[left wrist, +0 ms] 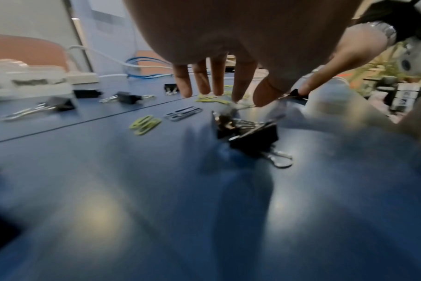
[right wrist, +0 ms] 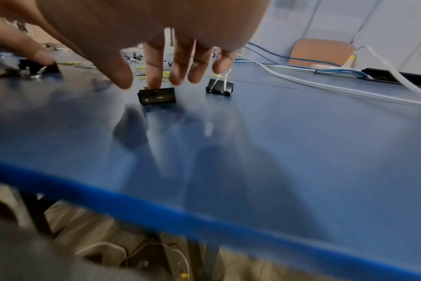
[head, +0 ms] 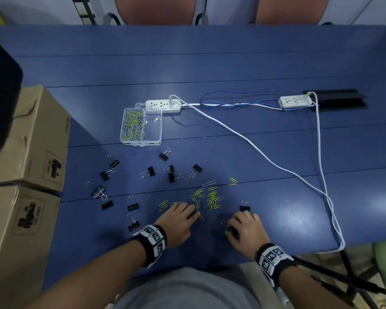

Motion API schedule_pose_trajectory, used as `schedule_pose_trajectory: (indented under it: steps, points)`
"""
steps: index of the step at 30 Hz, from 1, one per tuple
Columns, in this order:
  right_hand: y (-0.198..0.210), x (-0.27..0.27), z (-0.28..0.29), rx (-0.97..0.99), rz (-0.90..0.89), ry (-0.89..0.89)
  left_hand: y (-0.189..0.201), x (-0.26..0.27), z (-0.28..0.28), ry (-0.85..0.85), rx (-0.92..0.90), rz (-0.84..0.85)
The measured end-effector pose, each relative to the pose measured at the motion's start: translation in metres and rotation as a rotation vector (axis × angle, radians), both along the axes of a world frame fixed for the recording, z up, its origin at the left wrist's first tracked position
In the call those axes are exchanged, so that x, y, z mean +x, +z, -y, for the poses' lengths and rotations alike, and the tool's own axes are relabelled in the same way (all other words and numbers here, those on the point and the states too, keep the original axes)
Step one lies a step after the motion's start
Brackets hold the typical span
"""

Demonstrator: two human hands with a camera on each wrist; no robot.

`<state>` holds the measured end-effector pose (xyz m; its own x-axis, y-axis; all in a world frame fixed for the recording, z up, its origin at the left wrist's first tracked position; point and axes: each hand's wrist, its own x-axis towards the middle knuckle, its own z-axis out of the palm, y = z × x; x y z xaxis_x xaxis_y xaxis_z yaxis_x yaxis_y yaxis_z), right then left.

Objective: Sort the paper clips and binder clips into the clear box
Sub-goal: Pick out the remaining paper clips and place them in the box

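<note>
The clear box (head: 153, 130) stands mid-table; its left compartment holds green and silver paper clips (head: 132, 126). Loose paper clips (head: 211, 199) lie in a pile ahead of my hands, and several black binder clips (head: 151, 171) are scattered to the left. My left hand (head: 187, 211) lies low on the table with straight fingers (left wrist: 215, 79), over a pair of binder clips (left wrist: 249, 136). My right hand (head: 243, 219) is spread, its index finger (right wrist: 154, 74) touching a binder clip (right wrist: 156, 96). Another binder clip (right wrist: 220, 88) stands by the little finger.
Two white power strips (head: 163, 105) (head: 295, 101) with white and blue cables (head: 265, 157) cross the back and right of the blue table. Cardboard boxes (head: 31, 139) stand at the left. The table's front edge (right wrist: 204, 220) is just under my wrists.
</note>
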<state>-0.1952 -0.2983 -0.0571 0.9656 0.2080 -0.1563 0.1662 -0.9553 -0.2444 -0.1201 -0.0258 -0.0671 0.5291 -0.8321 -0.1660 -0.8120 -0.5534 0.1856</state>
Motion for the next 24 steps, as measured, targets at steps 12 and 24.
schedule_pose_trajectory:
  steps: [12, 24]
  points:
    - [0.020, 0.134, -0.022, -0.125, -0.329, -0.432, 0.018, 0.040, -0.015, 0.945, 0.074, -0.283]
    - [0.008, 0.107, -0.061, 0.213, -0.468, -0.404, 0.015, 0.037, 0.032, 0.923, -0.361, -0.656]
